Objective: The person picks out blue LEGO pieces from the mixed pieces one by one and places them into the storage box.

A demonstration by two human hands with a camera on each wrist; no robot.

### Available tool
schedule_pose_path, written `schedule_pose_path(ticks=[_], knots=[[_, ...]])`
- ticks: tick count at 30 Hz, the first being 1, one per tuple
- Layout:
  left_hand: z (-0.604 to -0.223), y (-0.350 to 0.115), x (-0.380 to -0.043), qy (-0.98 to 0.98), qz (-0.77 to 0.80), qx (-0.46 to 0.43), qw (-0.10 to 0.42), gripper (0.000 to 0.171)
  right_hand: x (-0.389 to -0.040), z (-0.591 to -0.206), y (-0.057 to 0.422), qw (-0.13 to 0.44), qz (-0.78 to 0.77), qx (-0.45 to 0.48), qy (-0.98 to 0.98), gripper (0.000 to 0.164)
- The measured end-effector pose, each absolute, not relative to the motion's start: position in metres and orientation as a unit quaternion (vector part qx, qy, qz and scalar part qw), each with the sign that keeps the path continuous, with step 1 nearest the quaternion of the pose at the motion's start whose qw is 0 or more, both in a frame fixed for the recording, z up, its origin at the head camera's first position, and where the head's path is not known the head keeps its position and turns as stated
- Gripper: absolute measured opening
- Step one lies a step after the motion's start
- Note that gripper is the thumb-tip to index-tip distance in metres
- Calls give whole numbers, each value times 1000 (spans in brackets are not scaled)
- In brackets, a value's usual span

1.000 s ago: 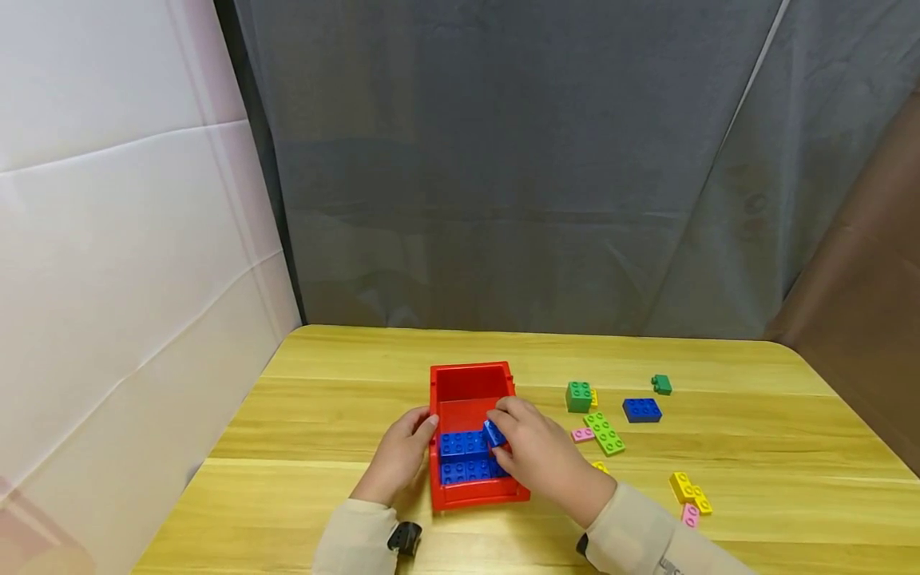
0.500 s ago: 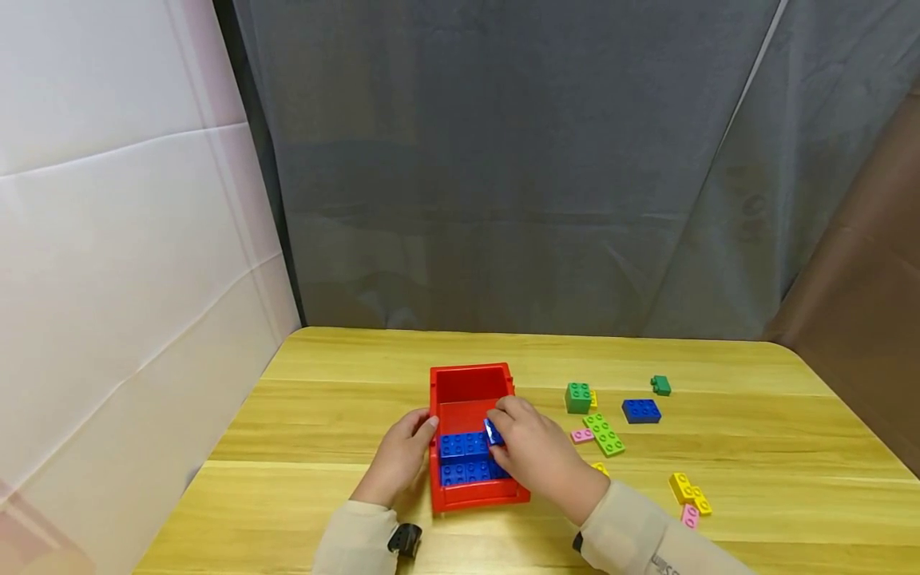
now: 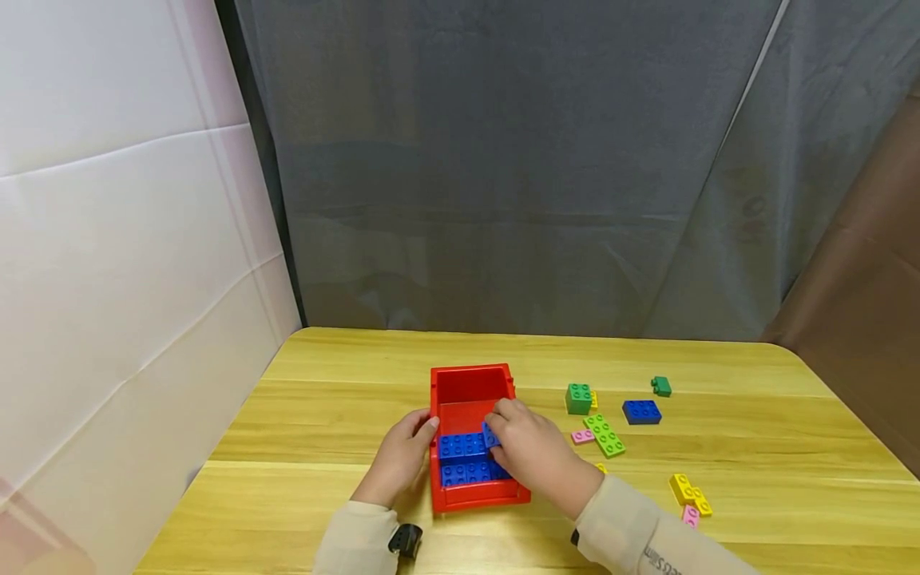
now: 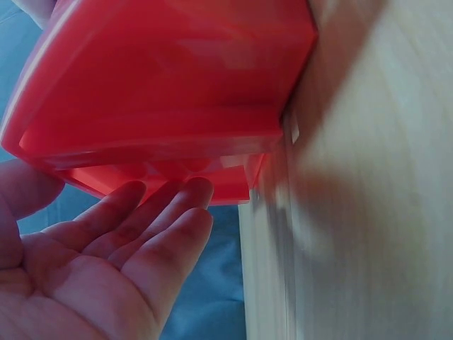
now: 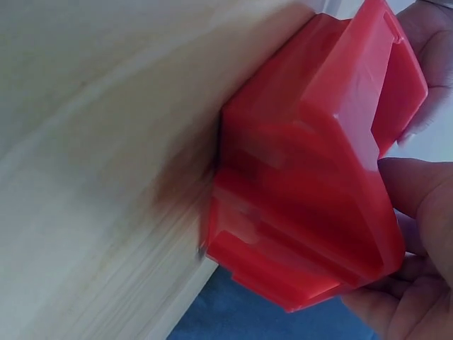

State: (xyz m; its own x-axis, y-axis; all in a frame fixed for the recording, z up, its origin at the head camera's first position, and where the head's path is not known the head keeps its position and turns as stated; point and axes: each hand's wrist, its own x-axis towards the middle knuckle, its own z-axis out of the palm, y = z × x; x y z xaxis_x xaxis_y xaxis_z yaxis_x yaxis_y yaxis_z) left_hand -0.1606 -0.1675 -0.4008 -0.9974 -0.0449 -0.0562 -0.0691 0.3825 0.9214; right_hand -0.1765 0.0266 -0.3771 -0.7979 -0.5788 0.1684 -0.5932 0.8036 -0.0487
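A red plastic bin stands on the wooden table, its front wall lower than the back. Two rows of blue building bricks lie in its near half, studs up. My left hand holds the bin's left side, thumb at the rim and fingers along the outer wall. Over the bin's right wall reaches my right hand, pinching a blue brick at the right end of the farther row. My right fingers cover most of that brick, and the right wrist view shows only the bin's outside beside the hand.
Loose bricks lie right of the bin on the table: a green one, a lime one, a pink one, a blue one and a dark green piece. Yellow bricks touch another pink brick nearer the front.
The blue brick in my right hand was tilted and now shows its studs more level. My right hand has shifted slightly left. The left hand and bin keep their place.
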Motion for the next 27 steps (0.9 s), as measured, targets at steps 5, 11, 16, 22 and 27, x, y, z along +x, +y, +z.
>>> schedule_pose_path(ticks=[5, 11, 16, 22, 27], knots=[[-401, -167, -161, 831, 555, -33, 11, 42, -179, -375, 27, 60, 38, 314, -947, 43], [-401, -168, -162, 832, 554, -32, 13, 42, -183, -369, 26, 32, -7, 331, -943, 39], [-402, -168, -162, 833, 552, -29, 13, 42, -186, -365, 25, 17, -49, 347, -936, 36], [-402, -168, -161, 832, 554, -21, 4, 40, -187, -363, 25, 14, -79, 370, -926, 31], [-402, -168, -161, 833, 553, -18, 1, 40, -189, -363, 25, 17, -100, 384, -918, 30]])
